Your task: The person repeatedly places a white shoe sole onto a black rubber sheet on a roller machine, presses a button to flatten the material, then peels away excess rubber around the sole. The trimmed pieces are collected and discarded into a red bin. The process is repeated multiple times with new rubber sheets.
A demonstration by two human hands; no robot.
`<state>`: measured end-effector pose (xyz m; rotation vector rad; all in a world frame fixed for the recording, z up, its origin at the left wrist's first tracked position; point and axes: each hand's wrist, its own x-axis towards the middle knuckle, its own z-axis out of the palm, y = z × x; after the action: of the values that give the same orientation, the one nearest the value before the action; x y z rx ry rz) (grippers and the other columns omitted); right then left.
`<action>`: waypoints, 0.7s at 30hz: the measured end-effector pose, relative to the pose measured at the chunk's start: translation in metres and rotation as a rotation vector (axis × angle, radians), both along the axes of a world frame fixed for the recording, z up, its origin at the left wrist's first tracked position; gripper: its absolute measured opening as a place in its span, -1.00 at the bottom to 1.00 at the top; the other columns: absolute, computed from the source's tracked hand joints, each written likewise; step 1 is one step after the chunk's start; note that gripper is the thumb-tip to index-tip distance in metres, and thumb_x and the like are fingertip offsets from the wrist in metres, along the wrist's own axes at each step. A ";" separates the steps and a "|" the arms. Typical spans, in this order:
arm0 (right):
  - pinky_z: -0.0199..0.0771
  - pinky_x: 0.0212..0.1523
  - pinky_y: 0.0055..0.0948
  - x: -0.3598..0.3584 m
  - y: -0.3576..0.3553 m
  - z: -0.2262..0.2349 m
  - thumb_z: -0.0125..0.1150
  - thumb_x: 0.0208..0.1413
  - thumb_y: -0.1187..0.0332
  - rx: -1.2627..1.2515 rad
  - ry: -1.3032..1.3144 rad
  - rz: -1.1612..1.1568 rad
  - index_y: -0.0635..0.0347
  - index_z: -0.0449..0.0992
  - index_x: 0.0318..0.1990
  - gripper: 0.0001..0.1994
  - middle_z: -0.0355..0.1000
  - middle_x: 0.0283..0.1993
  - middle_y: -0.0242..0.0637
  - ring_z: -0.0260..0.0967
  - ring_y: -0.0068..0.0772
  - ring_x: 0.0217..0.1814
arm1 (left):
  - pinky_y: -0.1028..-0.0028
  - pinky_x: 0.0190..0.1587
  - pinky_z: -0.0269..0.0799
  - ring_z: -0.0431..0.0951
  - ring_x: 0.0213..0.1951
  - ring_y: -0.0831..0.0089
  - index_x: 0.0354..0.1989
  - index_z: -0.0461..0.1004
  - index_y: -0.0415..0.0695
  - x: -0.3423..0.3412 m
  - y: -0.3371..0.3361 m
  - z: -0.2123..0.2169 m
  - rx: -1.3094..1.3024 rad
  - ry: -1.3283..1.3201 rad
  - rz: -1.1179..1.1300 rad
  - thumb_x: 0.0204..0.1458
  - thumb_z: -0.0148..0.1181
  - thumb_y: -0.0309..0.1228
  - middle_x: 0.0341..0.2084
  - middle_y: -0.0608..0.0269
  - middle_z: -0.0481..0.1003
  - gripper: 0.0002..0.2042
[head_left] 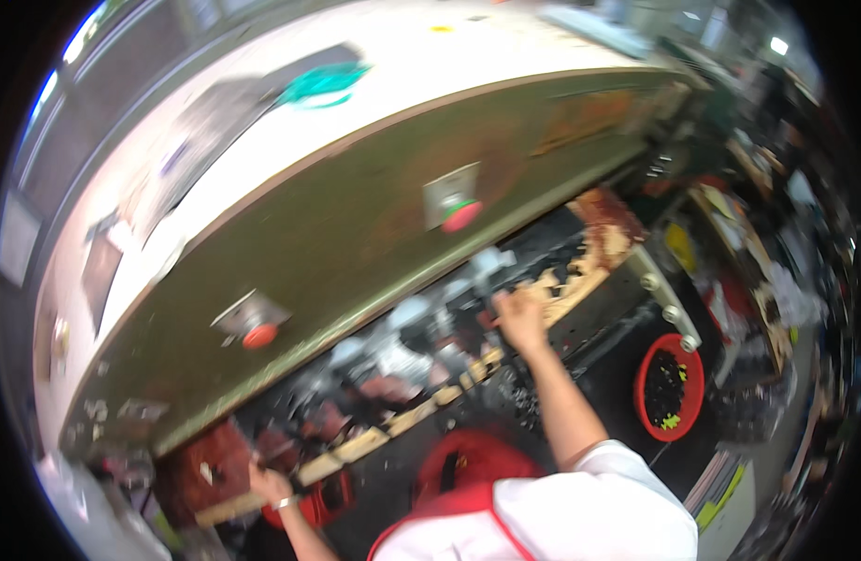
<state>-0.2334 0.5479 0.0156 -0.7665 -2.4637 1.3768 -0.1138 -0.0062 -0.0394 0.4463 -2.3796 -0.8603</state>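
My left hand, with a band at its wrist, is at the lower left, by the reddish-brown end board of a long bench strip. Farther right, my right hand is over the worn, notched wooden edge of the same strip. Both hands are smeared by motion, and I cannot make out whether anything is in their fingers. Between them, dark and shiny pieces lie scattered along the strip, too blurred to name.
A green panel with a red push button and a green-ringed red button rises behind the strip. A teal bundle lies on the white top. At right stands a red basin of small black and yellow-green pieces. Red containers sit near my body.
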 end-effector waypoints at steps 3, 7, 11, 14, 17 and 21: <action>0.46 -0.26 -0.16 0.034 0.006 -0.027 0.20 0.14 0.08 0.255 0.075 -0.034 0.22 0.59 -0.34 -0.66 0.53 -0.42 -0.05 0.51 0.03 -0.34 | 0.28 -0.06 0.44 0.51 -0.23 0.24 -0.11 0.47 -0.39 0.022 0.006 -0.015 0.055 -0.124 0.035 0.15 -0.01 -0.52 -0.25 -0.03 0.54 -0.78; 0.41 -0.32 -0.13 0.088 0.019 -0.021 0.21 0.14 0.13 0.124 0.223 -0.001 0.23 0.54 -0.37 -0.70 0.45 -0.48 0.03 0.46 0.08 -0.38 | 0.15 -0.25 0.42 0.52 -0.39 0.02 -0.23 0.50 -0.44 0.071 0.032 -0.008 -0.116 -0.071 0.099 0.26 0.00 -0.41 -0.39 -0.22 0.54 -0.73; 0.42 -0.42 -0.09 0.175 0.025 -0.005 0.20 0.12 0.19 0.079 0.378 0.027 0.21 0.50 -0.50 -0.72 0.45 -0.52 -0.04 0.47 0.05 -0.43 | 0.21 -0.19 0.43 0.52 -0.28 -0.03 -0.18 0.48 -0.42 0.129 0.058 0.000 0.156 -0.070 0.123 0.26 0.00 -0.35 -0.31 -0.24 0.55 -0.70; 0.49 -0.35 -0.15 0.216 0.037 0.005 0.24 0.04 0.22 0.264 0.201 -0.085 0.19 0.58 -0.44 -0.78 0.46 -0.55 -0.10 0.49 -0.01 -0.43 | 0.22 -0.15 0.43 0.52 -0.25 0.00 -0.15 0.48 -0.42 0.157 0.061 0.001 0.248 -0.140 0.085 0.26 0.01 -0.34 -0.28 -0.22 0.55 -0.69; 0.43 0.01 -0.09 0.218 0.033 0.013 0.35 -0.11 0.23 0.463 0.331 -0.011 0.18 0.52 -0.03 -0.56 0.46 -0.08 -0.07 0.32 0.01 0.13 | 0.24 -0.12 0.43 0.53 -0.21 0.02 -0.11 0.48 -0.42 0.183 0.046 0.004 0.299 -0.183 0.052 0.26 0.01 -0.33 -0.25 -0.20 0.56 -0.68; 0.31 0.18 0.17 0.198 0.007 0.018 0.47 -0.32 0.06 0.527 0.308 0.419 0.09 0.18 0.34 -0.04 0.18 0.18 0.24 -0.04 0.44 0.34 | 0.25 -0.07 0.42 0.54 -0.17 0.06 -0.06 0.47 -0.42 0.219 0.015 0.019 0.299 -0.134 0.003 0.26 0.02 -0.31 -0.21 -0.18 0.56 -0.66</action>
<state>-0.0353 0.5550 0.0339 0.0748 -2.6249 0.7894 0.1054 0.0084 -0.0201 0.6419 -2.3749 -1.2270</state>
